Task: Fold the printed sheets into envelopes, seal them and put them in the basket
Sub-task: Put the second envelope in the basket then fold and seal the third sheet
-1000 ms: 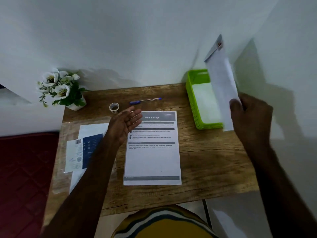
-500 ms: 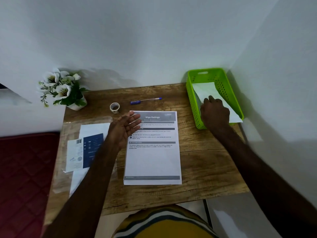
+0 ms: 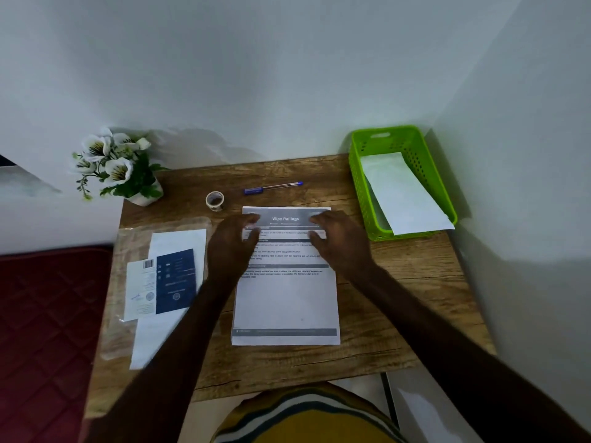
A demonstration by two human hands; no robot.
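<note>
Fingers of both our hands lie spread and fairly straight over the top of the printed sheet (image 3: 285,276), gripping nothing; some blur there, so whether they press the paper or hover just above it we cannot tell. Left hand (image 3: 232,243) covers the sheet's upper left corner, right hand (image 3: 338,239) the upper right, the title showing between them.

Sheet lies flat on the wooden table (image 3: 399,298), long axis running away from us, far short edge just beyond the fingertips, near short edge well back toward our body. Both hands about equally near the far edge.

1 envelope (image 3: 403,193) already lies in the green basket (image 3: 377,145), at the table's far right corner, its near end overhanging the rim.

Our reading: next fold starts from that far edge, drawn back toward us along the long axis.

Tape roll (image 3: 215,200) and pen (image 3: 271,188) sit just beyond the sheet; envelope pack (image 3: 163,276) at left.
</note>
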